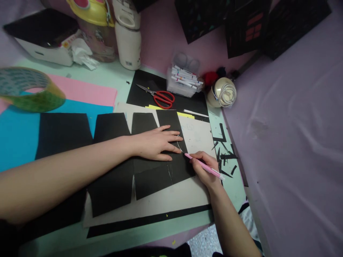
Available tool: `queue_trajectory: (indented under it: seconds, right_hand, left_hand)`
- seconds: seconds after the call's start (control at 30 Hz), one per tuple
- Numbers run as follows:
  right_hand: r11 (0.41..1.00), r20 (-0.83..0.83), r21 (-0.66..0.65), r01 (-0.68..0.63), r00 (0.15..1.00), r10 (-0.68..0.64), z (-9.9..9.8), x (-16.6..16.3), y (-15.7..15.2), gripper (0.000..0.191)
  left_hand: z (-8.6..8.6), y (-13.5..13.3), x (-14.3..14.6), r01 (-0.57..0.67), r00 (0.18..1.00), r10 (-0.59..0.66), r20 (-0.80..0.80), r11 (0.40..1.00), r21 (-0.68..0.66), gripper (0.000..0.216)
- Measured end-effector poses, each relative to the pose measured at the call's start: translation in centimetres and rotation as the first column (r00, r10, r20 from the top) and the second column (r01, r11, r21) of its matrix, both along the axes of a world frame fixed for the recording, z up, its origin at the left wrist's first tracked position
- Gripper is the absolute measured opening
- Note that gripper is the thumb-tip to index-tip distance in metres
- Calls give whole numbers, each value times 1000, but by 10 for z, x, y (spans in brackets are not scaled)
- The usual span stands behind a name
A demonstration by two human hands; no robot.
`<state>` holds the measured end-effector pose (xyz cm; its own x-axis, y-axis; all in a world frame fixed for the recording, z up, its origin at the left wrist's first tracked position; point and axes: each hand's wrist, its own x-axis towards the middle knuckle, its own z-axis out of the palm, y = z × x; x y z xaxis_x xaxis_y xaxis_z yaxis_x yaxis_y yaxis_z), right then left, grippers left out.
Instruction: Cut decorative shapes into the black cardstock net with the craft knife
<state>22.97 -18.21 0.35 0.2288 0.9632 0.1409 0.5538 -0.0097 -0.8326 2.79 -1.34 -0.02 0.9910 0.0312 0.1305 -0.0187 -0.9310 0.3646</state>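
Note:
My left hand [160, 143] lies flat with fingers spread, pressing on a cut sheet of black paper [158, 178]. The sheet has notches along its upper and lower edges. My right hand [205, 166] grips a slim pink pen-shaped craft knife [205, 166]. Its tip touches the black paper just right of my left fingertips, at the end of a pale curved line. Whether its point is a blade is too small to make out clearly. Thin pale lines also mark the paper lower down. Beneath it lies a whitish board [171, 200].
Red-handled scissors [164, 99], a white pen [195, 113] and a box of markers [184, 80] sit behind. Black paper scraps [226, 155] lie at right. Tape roll [53, 94], blue sheet [16, 142] and pink sheet [88, 89] are left; a white bottle [128, 44] stands behind.

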Motion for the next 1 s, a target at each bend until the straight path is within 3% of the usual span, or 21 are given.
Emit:
queue_trajectory:
  seconds: [0.3,0.5,0.7,0.87,1.0]
  right_hand:
    - [998,22,-19,-52,998,52,1,0,-2,11]
    - [983,-14,154,102,995,-101,-9,7,-3,11]
    - [969,-25,185,164,987,-162,-14,9,4,15]
    - [947,-400,123,296,888,-226,-7,12,12,18]
    - [989,-631,52,139,772,-75,21,-2,16,12]
  left_hand:
    - [0,1,1,8,1000,-8,6,1000,2,39]
    - [0,0,0,8,1000,-7,16,1000,-6,39]
    - [0,0,0,-103,993,106,47,993,-62,56]
    - [-2,2,0,-273,949,298,101,940,-207,59]
    - [-3,3,0,-325,925,364,108,907,-267,54]
